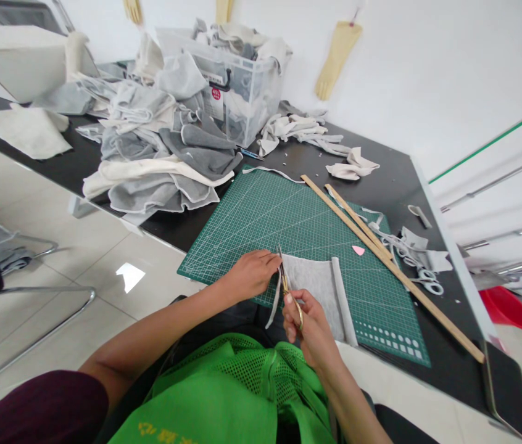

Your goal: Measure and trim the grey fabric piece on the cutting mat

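Note:
A piece of light grey fabric (pixel 314 287) lies over the near edge of the green cutting mat (pixel 252 209), its right side folded into a narrow band. My right hand (pixel 310 324) grips gold-handled scissors (pixel 284 279), fingers in the loops, with the blades pointing away from me along the fabric's left edge. Close to the blade tips, my left hand (pixel 256 271) pinches the fabric's top left edge. A thin cut strip (pixel 274 302) hangs down beside the blades. The exact pinch point is partly hidden by my fingers.
Two wooden rulers (pixel 381 259) cross the mat's right side, near a pink chalk piece (pixel 358 250). White-handled scissors (pixel 429 281) lie among scraps at right. A heap of grey cloth (pixel 159 142) and a clear plastic bin (pixel 242 92) stand at back left.

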A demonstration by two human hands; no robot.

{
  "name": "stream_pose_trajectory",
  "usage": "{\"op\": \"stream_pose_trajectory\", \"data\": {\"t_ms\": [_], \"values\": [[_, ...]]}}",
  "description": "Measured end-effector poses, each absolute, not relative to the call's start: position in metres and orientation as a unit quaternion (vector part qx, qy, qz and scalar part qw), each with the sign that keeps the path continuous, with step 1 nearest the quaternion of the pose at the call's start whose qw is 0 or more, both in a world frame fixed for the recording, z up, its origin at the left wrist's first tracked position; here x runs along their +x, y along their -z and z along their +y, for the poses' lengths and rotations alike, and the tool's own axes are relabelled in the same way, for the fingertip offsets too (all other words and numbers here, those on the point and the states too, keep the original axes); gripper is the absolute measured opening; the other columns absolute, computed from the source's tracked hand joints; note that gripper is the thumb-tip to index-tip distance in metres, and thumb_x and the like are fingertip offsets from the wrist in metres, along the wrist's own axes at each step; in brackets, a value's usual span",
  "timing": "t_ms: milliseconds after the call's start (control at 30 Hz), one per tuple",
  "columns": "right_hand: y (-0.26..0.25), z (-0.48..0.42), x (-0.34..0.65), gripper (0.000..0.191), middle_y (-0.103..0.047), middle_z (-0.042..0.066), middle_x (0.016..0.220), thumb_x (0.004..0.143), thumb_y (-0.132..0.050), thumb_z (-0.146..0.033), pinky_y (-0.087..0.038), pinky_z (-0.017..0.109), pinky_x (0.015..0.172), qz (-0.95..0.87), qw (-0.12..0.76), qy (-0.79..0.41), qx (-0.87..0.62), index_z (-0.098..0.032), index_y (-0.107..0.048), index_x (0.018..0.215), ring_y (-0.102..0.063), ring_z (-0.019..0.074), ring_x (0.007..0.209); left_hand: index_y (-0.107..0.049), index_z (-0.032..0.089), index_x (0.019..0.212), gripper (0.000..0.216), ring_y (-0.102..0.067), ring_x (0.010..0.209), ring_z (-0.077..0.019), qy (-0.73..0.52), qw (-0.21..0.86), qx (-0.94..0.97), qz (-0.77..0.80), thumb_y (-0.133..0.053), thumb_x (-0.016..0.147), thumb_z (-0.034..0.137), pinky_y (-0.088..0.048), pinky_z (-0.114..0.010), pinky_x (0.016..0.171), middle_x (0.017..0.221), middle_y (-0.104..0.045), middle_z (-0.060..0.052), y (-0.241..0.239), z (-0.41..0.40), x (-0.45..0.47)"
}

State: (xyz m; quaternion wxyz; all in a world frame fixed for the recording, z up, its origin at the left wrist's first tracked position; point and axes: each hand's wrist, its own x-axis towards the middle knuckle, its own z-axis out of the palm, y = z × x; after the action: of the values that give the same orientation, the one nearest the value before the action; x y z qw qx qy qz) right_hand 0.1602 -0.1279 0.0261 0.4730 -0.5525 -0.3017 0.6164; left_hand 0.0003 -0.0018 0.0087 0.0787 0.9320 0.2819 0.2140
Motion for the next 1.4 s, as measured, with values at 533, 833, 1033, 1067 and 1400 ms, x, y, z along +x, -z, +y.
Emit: {"op": "stream_pose_trajectory", "data": {"t_ms": [533,833,1033,1067,1400], "values": [[-0.0323,-0.1260,0.1576,0.042,-0.048,-0.011,0.057,0.084,-0.076,-0.056,-0.029,0.017,0.036,-0.274,0.475,-0.626,-0.555,-0.024,-0.050,0.089,-0.038,0.0051,0.037,-0.064,0.010,0.118,0.029,-0.065,0.118,-0.0224,-0.257,0.084,0.929,0.253,-0.049,0.094,0.005,-0.053,-0.038,0.106,0.122,-0.071,-0.013,-0.0017,0.0002,-0.0010],[-0.0337,-0.1263,0.1556,0.042,-0.047,-0.011,0.057,0.085,-0.074,-0.058,-0.028,0.016,0.036,-0.292,0.471,-0.613,-0.563,-0.023,-0.050,0.088,-0.038,0.0043,0.038,-0.061,0.012,0.120,0.028,-0.065,0.118,-0.0223,-0.242,0.090,0.927,0.273,-0.048,0.096,0.006,-0.055,-0.037,0.103,0.117,-0.071,-0.012,-0.0022,-0.0005,0.0003],[-0.0343,-0.1267,0.1569,0.041,-0.046,-0.010,0.059,0.084,-0.075,-0.056,-0.028,0.016,0.036,-0.294,0.475,-0.615,-0.556,-0.023,-0.053,0.090,-0.037,0.0039,0.038,-0.062,0.011,0.118,0.026,-0.064,0.116,-0.0227,-0.240,0.091,0.929,0.268,-0.047,0.097,0.007,-0.056,-0.038,0.101,0.113,-0.071,-0.012,-0.0054,-0.0013,0.0003],[-0.0341,-0.1268,0.1572,0.040,-0.046,-0.010,0.059,0.085,-0.075,-0.056,-0.028,0.016,0.036,-0.297,0.476,-0.615,-0.554,-0.023,-0.053,0.090,-0.036,0.0040,0.038,-0.062,0.010,0.117,0.026,-0.064,0.116,-0.0231,-0.240,0.088,0.929,0.268,-0.047,0.097,0.007,-0.056,-0.038,0.101,0.113,-0.071,-0.012,-0.0057,-0.0015,0.0002],[-0.0299,-0.1266,0.1586,0.038,-0.045,-0.011,0.058,0.087,-0.073,-0.055,-0.027,0.016,0.036,-0.309,0.473,-0.611,-0.555,-0.023,-0.053,0.092,-0.036,0.0043,0.038,-0.062,0.011,0.118,0.026,-0.064,0.117,-0.0228,-0.235,0.086,0.926,0.283,-0.048,0.097,0.007,-0.055,-0.038,0.102,0.119,-0.070,-0.012,-0.0013,-0.0010,0.0012]]}}
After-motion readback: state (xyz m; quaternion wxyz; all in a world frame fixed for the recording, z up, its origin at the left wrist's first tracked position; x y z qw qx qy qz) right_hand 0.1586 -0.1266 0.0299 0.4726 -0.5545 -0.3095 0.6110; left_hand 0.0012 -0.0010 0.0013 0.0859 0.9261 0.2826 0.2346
